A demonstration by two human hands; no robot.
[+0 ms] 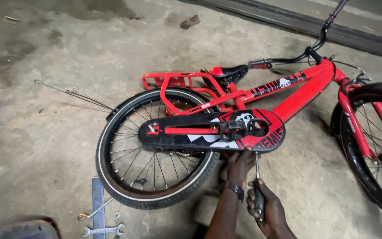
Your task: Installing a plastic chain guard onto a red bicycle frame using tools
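Observation:
A red child's bicycle (297, 95) lies on its side on the concrete floor. Its black and red chain guard (186, 137) faces up, with a black pedal (237, 126) over it. My left hand (240, 164), with a dark watch on the wrist, touches the lower edge of the chain guard. My right hand (268, 211) grips a screwdriver (257, 183) by its dark handle, the shaft pointing up to the guard's lower edge beside my left fingers. The rear wheel (153, 152) lies left of my hands.
A silver spanner (103, 230) and a small washer (117, 214) lie on the floor at the lower left beside a flat metal bar (97, 201). Thin wire spokes (74, 94) lie left of the wheel. The front wheel (376, 146) is at the right. A stone (190, 21) lies far off.

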